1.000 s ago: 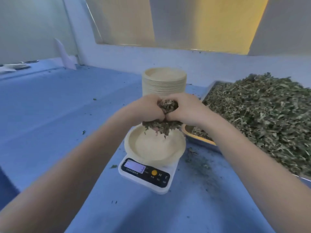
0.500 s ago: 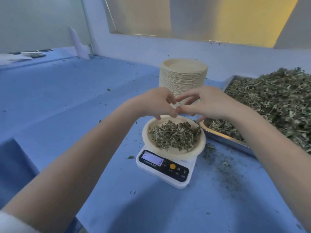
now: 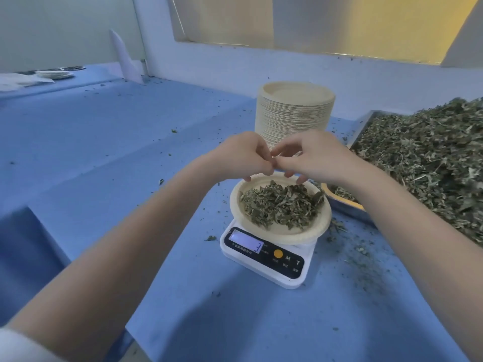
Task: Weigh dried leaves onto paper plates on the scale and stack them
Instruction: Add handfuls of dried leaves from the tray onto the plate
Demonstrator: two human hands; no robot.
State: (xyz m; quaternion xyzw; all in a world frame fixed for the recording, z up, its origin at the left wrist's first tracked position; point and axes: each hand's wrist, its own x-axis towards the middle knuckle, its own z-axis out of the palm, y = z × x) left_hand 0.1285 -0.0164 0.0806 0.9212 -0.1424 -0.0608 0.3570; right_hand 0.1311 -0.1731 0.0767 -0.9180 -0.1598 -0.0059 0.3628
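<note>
I see my left hand point(image 3: 241, 156) and right hand point(image 3: 312, 155) meet fingertip to fingertip above the far rim of the paper plate point(image 3: 281, 232). Both have loosely curled fingers; whether a crumb is pinched where they meet, I cannot tell. Both forearms reach in from the lower corners, bare, converging over the scale.

The plate sits on the white scale point(image 3: 266, 259), carrying a heap of dried leaves point(image 3: 281, 203). On the scale's black panel I read a lit display point(image 3: 245, 242) showing what looks like "3", an orange button, then "M" and "T"; the smaller print is too fine to read.

Behind the hands stands a tall stack of plates point(image 3: 295, 111). To the right, a metal tray point(image 3: 345, 207) holds the bulk leaves point(image 3: 423, 163). Crumbs scatter across the blue table point(image 3: 117, 142).
</note>
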